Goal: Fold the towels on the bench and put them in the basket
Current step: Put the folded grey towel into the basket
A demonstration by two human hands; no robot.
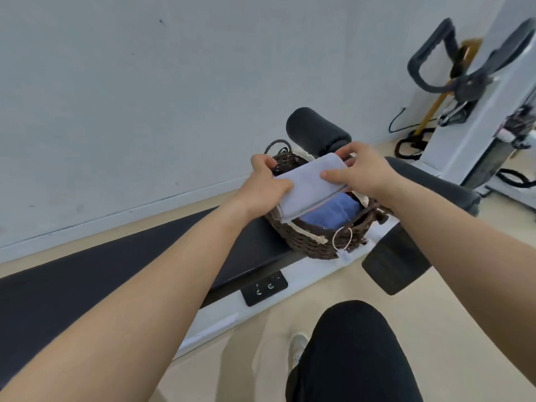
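Folded white towel [310, 184] is held over the opening of the wicker basket [307, 242], gripped at both ends.
Left hand [268, 187]: fingers curled round the towel's near-left end, thumb on top.
Right hand [362, 172]: thumb pressed on the upper face, fingers wrapped round the far-right end.
Possibly the towel's underside touches the basket rim; the view does not settle it.
Basket stands at the right end of the black padded table [116, 265], close to its front edge.
Blue towel [330, 211] lies inside the basket, beneath the white one.
Black foam roller [316, 130] sits just behind the basket.
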